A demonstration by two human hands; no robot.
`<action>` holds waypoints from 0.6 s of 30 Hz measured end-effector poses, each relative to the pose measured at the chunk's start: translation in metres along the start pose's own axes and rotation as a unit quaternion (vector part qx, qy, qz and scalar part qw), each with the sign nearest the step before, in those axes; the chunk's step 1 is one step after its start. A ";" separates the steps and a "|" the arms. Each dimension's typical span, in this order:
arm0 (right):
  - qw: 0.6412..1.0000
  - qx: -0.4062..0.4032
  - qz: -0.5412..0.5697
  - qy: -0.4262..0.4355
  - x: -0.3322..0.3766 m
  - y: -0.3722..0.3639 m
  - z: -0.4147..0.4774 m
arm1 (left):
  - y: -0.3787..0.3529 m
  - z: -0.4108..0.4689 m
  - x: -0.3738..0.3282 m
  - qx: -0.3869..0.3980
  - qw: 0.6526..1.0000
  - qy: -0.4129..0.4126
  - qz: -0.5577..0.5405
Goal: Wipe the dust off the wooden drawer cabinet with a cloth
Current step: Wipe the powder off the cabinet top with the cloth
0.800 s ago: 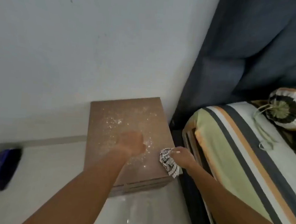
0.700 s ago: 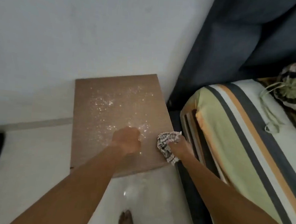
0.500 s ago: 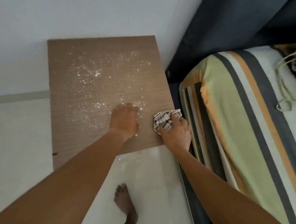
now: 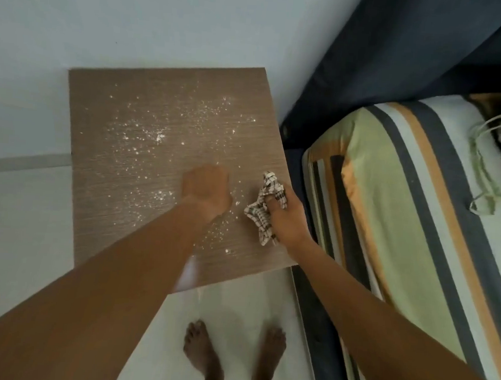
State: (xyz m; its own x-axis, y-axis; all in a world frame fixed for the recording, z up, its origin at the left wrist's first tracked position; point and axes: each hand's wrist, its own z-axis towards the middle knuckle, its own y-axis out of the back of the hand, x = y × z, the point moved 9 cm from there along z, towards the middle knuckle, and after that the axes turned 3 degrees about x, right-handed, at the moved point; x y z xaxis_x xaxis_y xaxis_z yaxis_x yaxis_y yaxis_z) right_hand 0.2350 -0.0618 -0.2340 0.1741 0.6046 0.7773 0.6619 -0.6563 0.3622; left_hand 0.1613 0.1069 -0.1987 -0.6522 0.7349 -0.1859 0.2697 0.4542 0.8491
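Note:
The brown wooden drawer cabinet (image 4: 118, 198) stands against the white wall, seen from above. White dust specks (image 4: 158, 137) are scattered over most of its top. My left hand (image 4: 207, 191) rests on the top near the middle right, fingers curled into a loose fist with nothing visible in it. My right hand (image 4: 287, 219) holds a crumpled checked cloth (image 4: 264, 208) against the top close to the right edge.
A mattress with a striped sheet (image 4: 404, 215) lies tight against the cabinet's right side. A dark blue curtain (image 4: 400, 61) hangs behind it. My bare feet (image 4: 205, 358) stand on the pale tiled floor in front of the cabinet.
The view has tilted down, so the whole cabinet top and both feet show. My right hand turned and the cloth now hangs lower along its left side. My left hand curled from flatter to a fist.

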 end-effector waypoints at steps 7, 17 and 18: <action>0.994 0.104 -0.015 0.004 0.114 0.004 0.123 | 0.012 0.039 0.029 -0.002 0.997 0.072 -0.015; 0.845 0.074 -0.423 0.320 0.195 -0.059 0.273 | -0.006 0.059 0.041 0.017 0.991 0.119 -0.065; 0.829 0.069 -0.441 0.337 0.181 -0.065 0.273 | -0.007 0.059 0.042 0.022 0.990 0.118 -0.068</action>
State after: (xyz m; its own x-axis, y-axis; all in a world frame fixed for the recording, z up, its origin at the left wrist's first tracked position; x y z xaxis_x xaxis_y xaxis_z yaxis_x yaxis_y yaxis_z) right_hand 0.4223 0.2129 -0.2574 -0.8381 0.4021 0.3686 0.3996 -0.0076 0.9167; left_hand 0.1741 0.1644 -0.2420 -0.8303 0.5298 -0.1730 0.1949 0.5668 0.8005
